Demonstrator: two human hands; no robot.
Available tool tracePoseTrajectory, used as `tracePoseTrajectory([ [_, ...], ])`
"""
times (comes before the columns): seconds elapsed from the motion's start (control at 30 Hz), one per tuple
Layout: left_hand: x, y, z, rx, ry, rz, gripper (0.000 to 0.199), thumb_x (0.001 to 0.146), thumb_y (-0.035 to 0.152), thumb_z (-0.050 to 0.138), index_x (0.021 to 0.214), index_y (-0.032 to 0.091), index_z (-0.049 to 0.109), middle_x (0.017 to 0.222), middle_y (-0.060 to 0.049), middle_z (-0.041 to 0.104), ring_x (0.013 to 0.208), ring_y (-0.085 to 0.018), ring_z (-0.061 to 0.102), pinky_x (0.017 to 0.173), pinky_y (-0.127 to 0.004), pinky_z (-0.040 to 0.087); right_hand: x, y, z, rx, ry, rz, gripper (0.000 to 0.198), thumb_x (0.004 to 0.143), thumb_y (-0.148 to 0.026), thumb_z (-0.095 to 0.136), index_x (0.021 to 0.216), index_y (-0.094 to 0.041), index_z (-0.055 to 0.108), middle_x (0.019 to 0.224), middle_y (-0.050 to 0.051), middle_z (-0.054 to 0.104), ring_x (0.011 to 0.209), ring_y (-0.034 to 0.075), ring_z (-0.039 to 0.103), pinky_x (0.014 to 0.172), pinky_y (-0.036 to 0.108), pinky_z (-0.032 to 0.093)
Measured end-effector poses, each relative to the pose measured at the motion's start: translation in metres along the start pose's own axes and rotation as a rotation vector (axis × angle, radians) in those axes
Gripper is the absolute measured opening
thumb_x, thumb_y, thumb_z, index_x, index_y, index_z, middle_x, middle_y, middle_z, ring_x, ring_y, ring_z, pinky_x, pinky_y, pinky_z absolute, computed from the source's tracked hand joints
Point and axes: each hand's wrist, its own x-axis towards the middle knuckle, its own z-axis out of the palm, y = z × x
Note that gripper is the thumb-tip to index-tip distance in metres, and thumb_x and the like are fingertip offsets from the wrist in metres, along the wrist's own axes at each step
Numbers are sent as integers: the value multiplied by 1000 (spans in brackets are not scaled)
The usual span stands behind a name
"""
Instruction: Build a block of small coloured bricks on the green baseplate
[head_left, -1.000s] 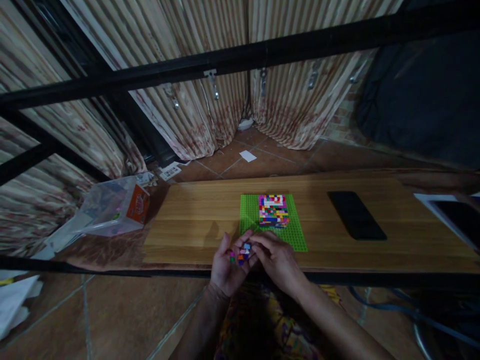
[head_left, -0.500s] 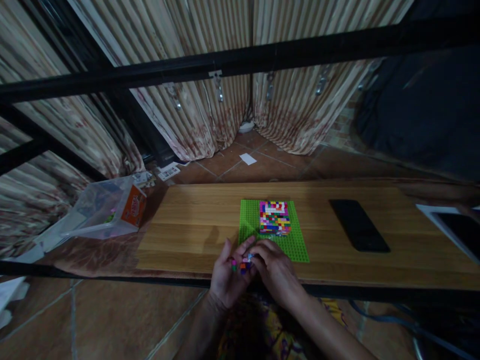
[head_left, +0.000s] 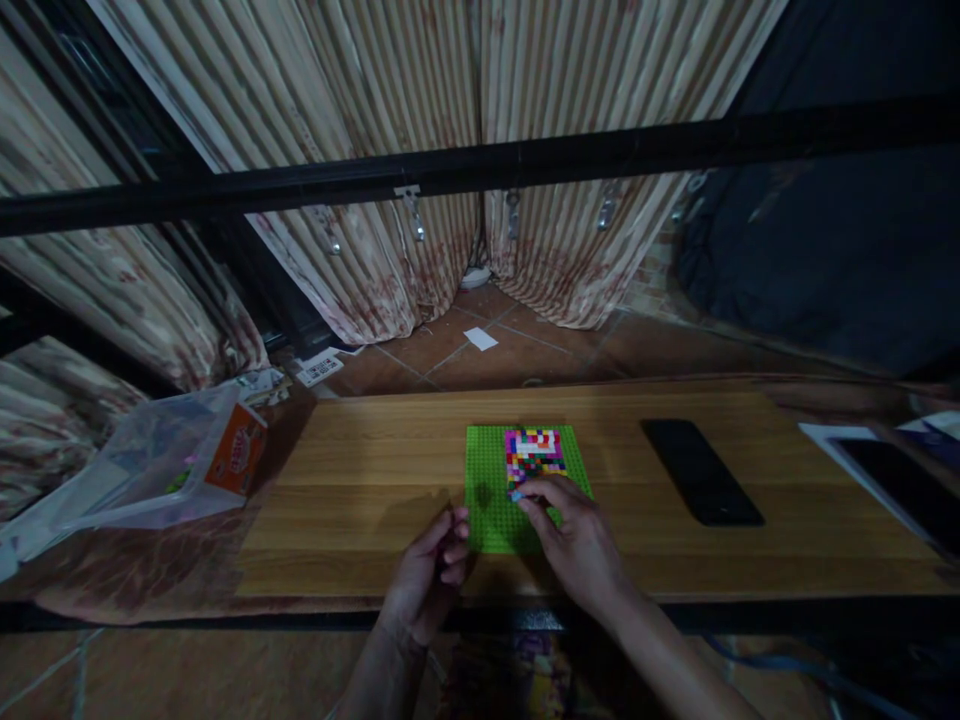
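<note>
On the board lies a green studded baseplate (head_left: 489, 528), and a block built of small multicoloured toy bricks (head_left: 534, 450) stands toward its back right. My right hand (head_left: 581, 540) is over the plate, thumb and forefinger pinching a light blue toy brick (head_left: 516, 495) at the near left corner of the built block. Whether that brick touches the block I cannot tell. My left hand (head_left: 429, 575) is curled shut by the plate's left edge; the loose bricks seen in its palm earlier are now hidden by the fingers.
A black phone (head_left: 701, 470) lies on the wooden board (head_left: 360, 500) to the right. At the left is a clear plastic bin (head_left: 161, 465) with an orange label and a few pieces inside. A dark tablet-like panel (head_left: 896, 485) sits at the far right. A black bar (head_left: 450, 170) crosses beyond the board.
My left hand has closed over the loose bricks and moved left. My right hand has left the palm and carried a light blue brick to the built block. The view has tilted up slightly.
</note>
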Motion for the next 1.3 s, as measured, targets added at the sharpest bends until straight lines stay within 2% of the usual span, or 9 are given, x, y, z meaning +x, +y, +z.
tracePoseTrajectory([
  [0.13, 0, -1, -2, 108, -11, 31, 21, 79, 26, 62, 93, 11, 59, 61, 6, 41, 39, 1, 22, 33, -12, 14, 6, 4, -4, -36, 35, 8, 12, 88, -25, 50, 88, -24, 62, 89, 4, 64, 86, 20, 59, 76, 33, 46],
  [0.3, 7, -2, 4, 279, -1, 97, 31, 74, 37, 65, 93, 13, 58, 56, 9, 36, 39, -1, 18, 36, -15, 10, 29, 5, -8, -129, 89, -86, 15, 88, -25, 49, 87, -24, 64, 91, 5, 64, 88, 21, 56, 79, 34, 44],
  [0.47, 25, 6, 29, 384, -25, 215, 42, 71, 40, 68, 102, 14, 60, 52, 9, 37, 39, -2, 20, 37, -16, 10, 70, 12, -3, -295, 62, -181, 16, 87, -23, 51, 85, -23, 67, 90, 6, 61, 90, 22, 52, 82, 36, 42],
  [0.6, 42, 8, 52, 488, -38, 299, 51, 71, 43, 67, 113, 16, 59, 49, 9, 37, 38, -3, 20, 38, -18, 10, 81, 20, 4, -386, 21, -197, 16, 85, -20, 53, 82, -21, 69, 91, 6, 61, 90, 22, 51, 82, 35, 43],
  [0.73, 54, 0, 63, 607, -15, 394, 48, 77, 42, 61, 116, 15, 60, 47, 9, 36, 38, -4, 22, 39, -19, 15, 77, 25, 7, -442, 39, -209, 19, 86, -21, 52, 82, -23, 70, 93, 6, 60, 91, 22, 51, 83, 35, 42],
  [0.87, 65, -7, 63, 685, -33, 487, 42, 79, 37, 58, 114, 14, 63, 49, 7, 37, 43, -6, 29, 42, -20, 23, 74, 26, 6, -439, 35, -177, 20, 86, -22, 51, 83, -22, 71, 97, 7, 61, 93, 22, 51, 84, 36, 41],
  [1.1, 74, -7, 58, 872, -46, 581, 40, 84, 33, 48, 117, 14, 62, 61, 2, 54, 49, -8, 38, 48, -20, 34, 84, 29, 0, -342, 114, -74, 20, 86, -30, 52, 88, -21, 70, 97, 7, 64, 96, 22, 53, 87, 36, 38],
  [1.17, 73, -6, 60, 924, -35, 612, 41, 85, 33, 46, 119, 15, 61, 67, 0, 59, 52, -9, 44, 51, -21, 38, 89, 29, 0, -362, 72, -25, 21, 86, -33, 53, 87, -22, 70, 97, 7, 66, 97, 22, 53, 87, 35, 37],
  [1.3, 67, -3, 65, 1052, -31, 654, 41, 86, 30, 42, 118, 14, 61, 79, -3, 67, 62, -12, 55, 60, -23, 45, 94, 29, 1, -377, -115, 88, 27, 87, -38, 49, 83, -22, 71, 86, 5, 69, 87, 19, 58, 77, 29, 38],
])
